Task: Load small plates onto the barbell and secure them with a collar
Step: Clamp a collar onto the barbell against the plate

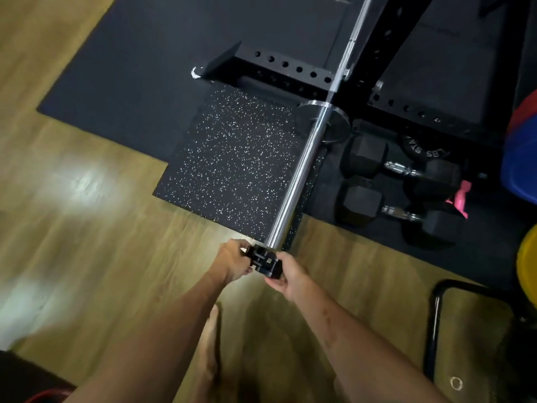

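Note:
The chrome barbell sleeve runs from the black rack at upper right down toward me, bare along its length. A black clamp collar sits at the sleeve's near end. My left hand grips the collar's left side and my right hand holds its right side from below. Whether the collar is around the sleeve tip or just off it is hard to tell. A small plate marked with white lettering lies flat on the mat behind the dumbbells.
Two black hex dumbbells lie to the right of the sleeve. A speckled rubber mat is under the sleeve. The black rack frame crosses behind. Coloured bumper plates stand at the right edge, a black metal frame at lower right.

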